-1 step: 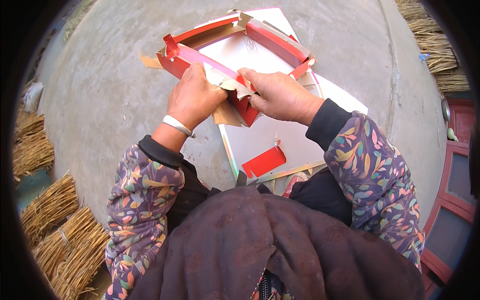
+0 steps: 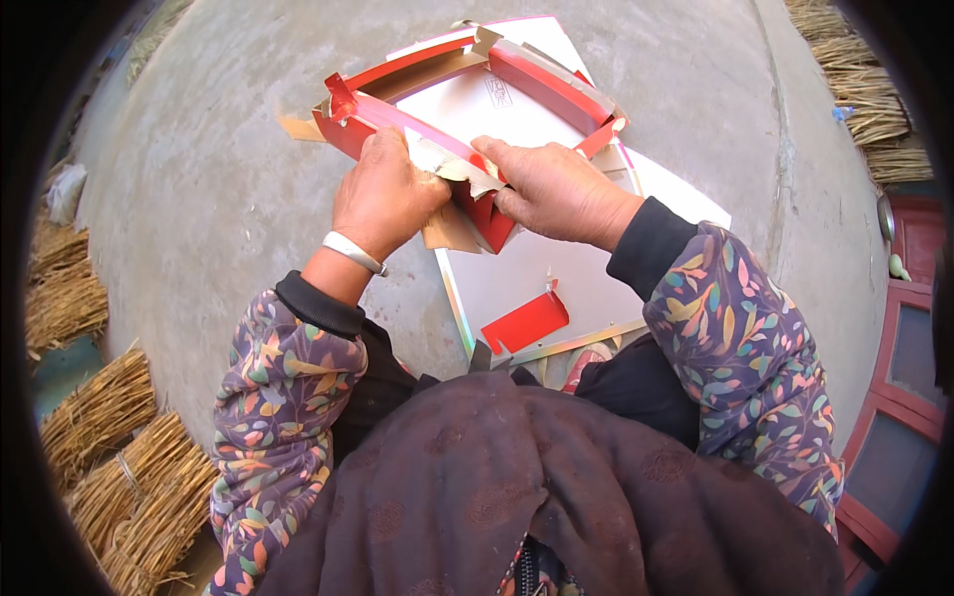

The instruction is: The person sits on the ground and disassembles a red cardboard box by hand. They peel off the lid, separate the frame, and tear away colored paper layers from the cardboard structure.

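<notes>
A red cardboard box frame with torn, peeling edges is held up in front of me, its middle open. On its near side, my left hand is closed around the edge, the fingers hidden behind the board. My right hand pinches the same side further right, thumb on top. Between the two hands runs a ragged strip of torn white paper. Beneath the frame lie flat white cardboard sheets, one with a pale coloured border. A loose red cardboard piece rests on the nearest sheet.
Grey concrete floor surrounds the cardboard. Bundles of dry straw lie at the left, with more straw at the far right. A red-framed door or window panel stands at the right edge. One shoe shows below the sheets.
</notes>
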